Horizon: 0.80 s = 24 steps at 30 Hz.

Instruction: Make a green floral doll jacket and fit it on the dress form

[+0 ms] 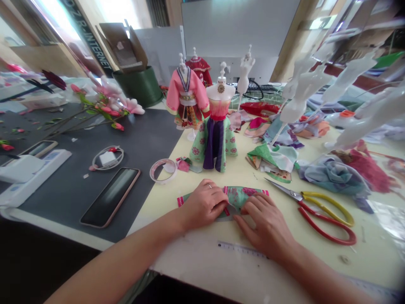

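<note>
A small green floral cloth piece with pink-red trim (236,195) lies on the cream table under both hands. My left hand (204,202) has its fingers curled and pressed together on the cloth's left part, with a ring on one finger. On the right part, my right hand (261,219) holds the cloth between its bent fingers and thumb. Beyond the hands stands a doll mannequin in a green and purple skirt (215,139). Scissors with yellow and red handles (299,197) lie right of my right hand, blades partly open. A ruler (242,249) is nearer the table's front edge.
A phone (110,197), a coiled cable (108,158) and flowers (110,105) are on the dark mat at left. A tape roll (163,171) sits left of centre. Fabric pieces (335,173) and bare white mannequins (300,93) occupy the right.
</note>
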Motion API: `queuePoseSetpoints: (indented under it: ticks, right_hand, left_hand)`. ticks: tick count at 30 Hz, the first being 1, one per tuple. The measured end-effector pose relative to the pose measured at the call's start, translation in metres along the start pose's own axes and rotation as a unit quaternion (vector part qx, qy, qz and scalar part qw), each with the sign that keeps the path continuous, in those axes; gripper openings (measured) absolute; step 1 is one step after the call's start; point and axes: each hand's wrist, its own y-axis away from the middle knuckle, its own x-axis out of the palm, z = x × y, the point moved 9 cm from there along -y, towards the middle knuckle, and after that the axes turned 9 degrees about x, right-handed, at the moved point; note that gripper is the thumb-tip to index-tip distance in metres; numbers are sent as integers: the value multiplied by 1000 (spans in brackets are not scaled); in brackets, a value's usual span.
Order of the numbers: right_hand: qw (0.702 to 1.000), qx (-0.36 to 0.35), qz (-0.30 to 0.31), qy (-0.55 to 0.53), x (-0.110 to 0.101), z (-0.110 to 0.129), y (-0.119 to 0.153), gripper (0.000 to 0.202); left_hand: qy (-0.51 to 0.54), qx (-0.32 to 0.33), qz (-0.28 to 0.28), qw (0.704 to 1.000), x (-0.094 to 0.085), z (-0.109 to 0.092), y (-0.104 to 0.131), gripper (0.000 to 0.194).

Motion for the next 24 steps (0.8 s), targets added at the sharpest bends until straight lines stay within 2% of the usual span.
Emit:
queuePoseSetpoints:
  ticks: [5,9,12,15,18,20,24]
  right_hand:
    - [999,7,-26,-19,-3,0,0,10]
    - [999,12,-37,-25,0,5,-4,13]
    - [999,6,-37,-36,3,8,-8,4]
    - [997,18,-38,-66,2,3,-10,12]
    - [993,58,-39,-97,1,-7,-10,12]
    - [990,82,-37,-111,1,-14,-10,10]
    - [984,122,-27,-125,5,-23,-9,10]
  left_hand:
    - [3,2,-3,1000,-1,-1,-1,15]
    - [8,6,3,1000,1,-4,-2,17]
    - [9,16,7,1000,1,-7,-4,18]
    - [6,20,-12,1000,-5,-7,-6,13]
    - [4,3,-29,1000,-15,-3,-5,10]
    - [8,-20,-1,1000,-14,1,-4,10]
    - [-4,-63,99,993,1,3,1,24]
